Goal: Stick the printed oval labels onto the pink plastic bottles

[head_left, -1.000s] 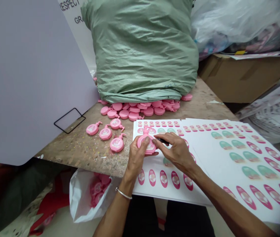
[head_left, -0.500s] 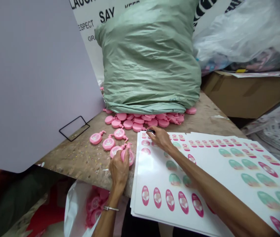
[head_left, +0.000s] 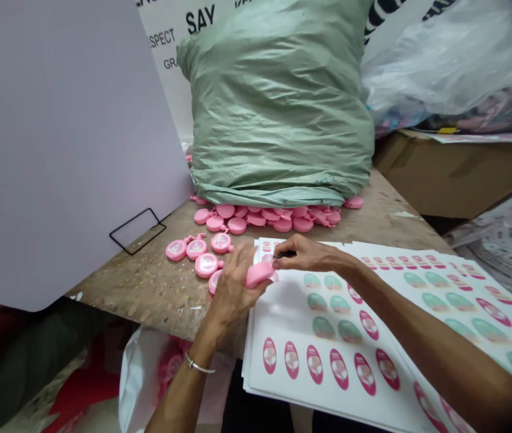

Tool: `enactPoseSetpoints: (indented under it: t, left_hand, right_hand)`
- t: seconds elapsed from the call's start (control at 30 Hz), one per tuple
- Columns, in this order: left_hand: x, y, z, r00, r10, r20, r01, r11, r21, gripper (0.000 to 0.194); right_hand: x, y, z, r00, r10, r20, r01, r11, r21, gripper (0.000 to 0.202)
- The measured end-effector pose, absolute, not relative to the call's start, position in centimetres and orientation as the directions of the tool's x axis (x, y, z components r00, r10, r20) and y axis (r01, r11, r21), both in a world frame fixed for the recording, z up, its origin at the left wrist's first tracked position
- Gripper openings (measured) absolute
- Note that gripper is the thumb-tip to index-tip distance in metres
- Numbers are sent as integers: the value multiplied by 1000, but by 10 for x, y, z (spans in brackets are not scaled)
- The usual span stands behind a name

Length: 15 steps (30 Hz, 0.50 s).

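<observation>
My left hand grips a pink plastic bottle-shaped piece at the left edge of a white sticker sheet. My right hand pinches a thin dark tool over the sheet's top left corner, close to the pink piece. The sheet carries pink and green oval stickers. Several pink pieces with stickers on them lie on the wooden table just left of my hands.
A big green plastic sack stands at the back with plain pink pieces heaped at its base. A grey board leans at left. A white bag of pink pieces hangs below the table edge. Cardboard box at right.
My left hand set a stickered piece down beside the others, then lifted another pink piece toward the sheet. My right hand moved to the sheet's top left corner with the tool.
</observation>
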<state>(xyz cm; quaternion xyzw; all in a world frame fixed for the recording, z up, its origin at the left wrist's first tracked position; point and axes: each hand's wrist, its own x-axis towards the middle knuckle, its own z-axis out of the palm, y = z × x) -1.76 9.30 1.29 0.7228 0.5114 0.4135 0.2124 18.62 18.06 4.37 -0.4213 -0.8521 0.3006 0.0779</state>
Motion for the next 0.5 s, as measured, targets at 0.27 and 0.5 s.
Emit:
enactPoseSetpoints:
  t: [0.27, 0.5]
  left_hand:
    - [6, 91, -18, -141, 968, -208, -269, 165, 949, 46]
    - [24, 89, -35, -177, 930, -321, -491, 199, 848, 44]
  right_hand:
    - [191, 140, -22, -211, 964, 160, 764, 265, -589, 30]
    - [174, 123, -58, -148, 949, 277, 877, 256, -407, 15]
